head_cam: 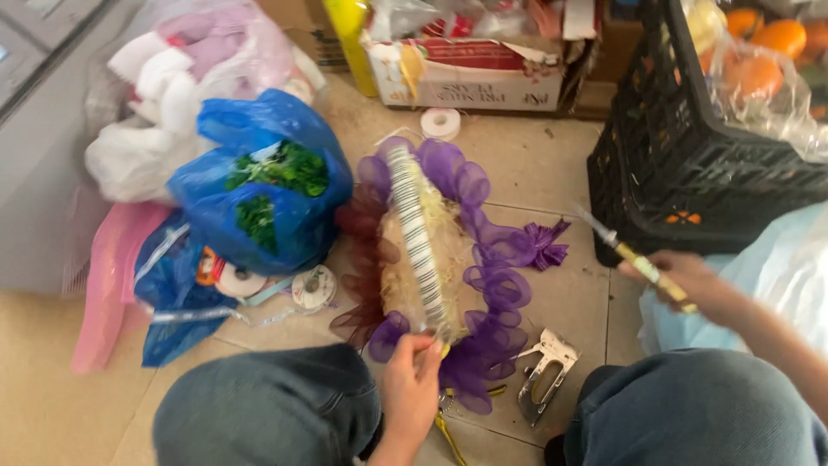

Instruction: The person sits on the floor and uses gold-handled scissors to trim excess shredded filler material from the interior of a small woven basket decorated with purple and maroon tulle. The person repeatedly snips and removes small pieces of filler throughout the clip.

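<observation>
The left hand [410,380] is pinching the near edge of a basket [427,250] trimmed with purple mesh ruffles [492,285], its striped handle [416,233] arching over the straw filling. The right hand [690,280] is gripping a thin yellow-handled tool [634,259], raised beside a black crate [681,173]. A metal staple gun [543,371] is lying on the tiled floor [535,164] between the knees. A blue bag [259,185] of greens is sitting to the left.

Floor: beige tiles [535,164] lying under everything.
Crate: black plastic crate [690,164] standing on the tiles, right.
Box: cardboard box [470,82] sitting left of the crate.
</observation>
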